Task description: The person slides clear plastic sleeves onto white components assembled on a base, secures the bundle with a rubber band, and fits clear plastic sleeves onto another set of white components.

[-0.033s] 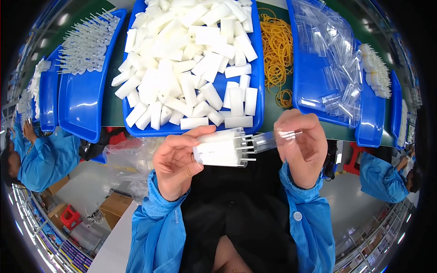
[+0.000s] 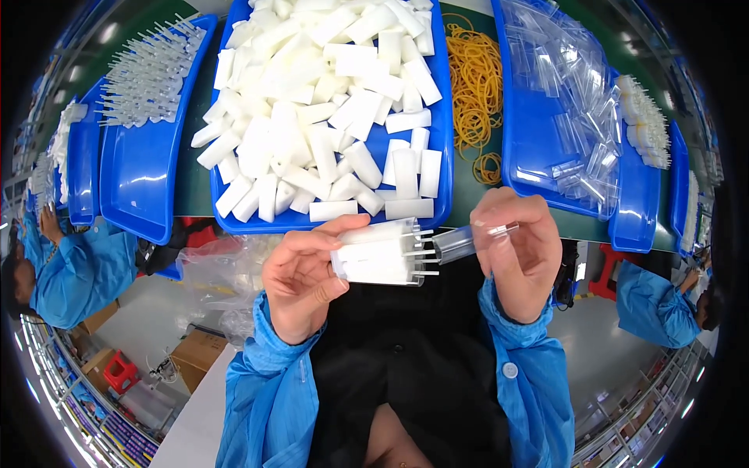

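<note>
In front of my chest, my left hand [image 2: 300, 285] is closed round a bundle of white foam blocks in clear tubes [image 2: 378, 256]. Several thin white sticks [image 2: 424, 253] poke out of the bundle's right end. My right hand [image 2: 519, 253] pinches a loose clear plastic tube [image 2: 455, 245] between thumb and fingers. The tube's left end sits beside the stick tips; whether a stick is inside it I cannot tell.
Ahead lies a blue tray [image 2: 446, 156] heaped with white foam blocks [image 2: 312, 101]. Yellow rubber bands [image 2: 474, 78] lie right of it, then a tray of clear tubes [image 2: 562, 86]. White stick parts [image 2: 148, 78] fill a left tray. Co-workers in blue sleeves [image 2: 86, 269] sit either side.
</note>
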The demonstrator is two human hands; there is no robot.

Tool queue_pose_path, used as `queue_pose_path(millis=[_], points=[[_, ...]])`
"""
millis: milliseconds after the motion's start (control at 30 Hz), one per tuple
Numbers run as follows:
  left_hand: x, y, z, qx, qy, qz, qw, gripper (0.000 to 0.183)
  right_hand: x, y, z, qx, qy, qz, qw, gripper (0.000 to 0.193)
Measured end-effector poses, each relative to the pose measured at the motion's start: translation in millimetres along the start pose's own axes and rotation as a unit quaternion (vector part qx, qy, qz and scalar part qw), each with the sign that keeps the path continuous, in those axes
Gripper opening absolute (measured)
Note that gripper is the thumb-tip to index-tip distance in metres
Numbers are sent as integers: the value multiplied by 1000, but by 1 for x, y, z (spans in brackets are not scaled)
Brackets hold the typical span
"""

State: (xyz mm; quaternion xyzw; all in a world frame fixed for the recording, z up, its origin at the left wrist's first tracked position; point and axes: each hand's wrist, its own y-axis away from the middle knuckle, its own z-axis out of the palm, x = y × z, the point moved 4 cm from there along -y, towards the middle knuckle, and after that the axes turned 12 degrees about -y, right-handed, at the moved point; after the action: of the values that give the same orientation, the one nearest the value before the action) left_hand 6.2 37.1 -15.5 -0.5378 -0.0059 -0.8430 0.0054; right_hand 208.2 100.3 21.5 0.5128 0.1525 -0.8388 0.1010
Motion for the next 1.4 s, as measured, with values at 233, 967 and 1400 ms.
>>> queue_pose_path(millis=[233, 967, 1400], points=[[1, 0, -1, 14, -12, 13, 1000, 36, 4, 3, 5, 32, 12, 20, 999, 14], [11, 3, -1, 44, -161, 141, 976, 26, 13, 2, 28, 8, 178, -72, 981, 17], [14, 2, 3, 14, -167, 130, 977, 27, 23, 14, 36, 8, 119, -118, 986, 23]])
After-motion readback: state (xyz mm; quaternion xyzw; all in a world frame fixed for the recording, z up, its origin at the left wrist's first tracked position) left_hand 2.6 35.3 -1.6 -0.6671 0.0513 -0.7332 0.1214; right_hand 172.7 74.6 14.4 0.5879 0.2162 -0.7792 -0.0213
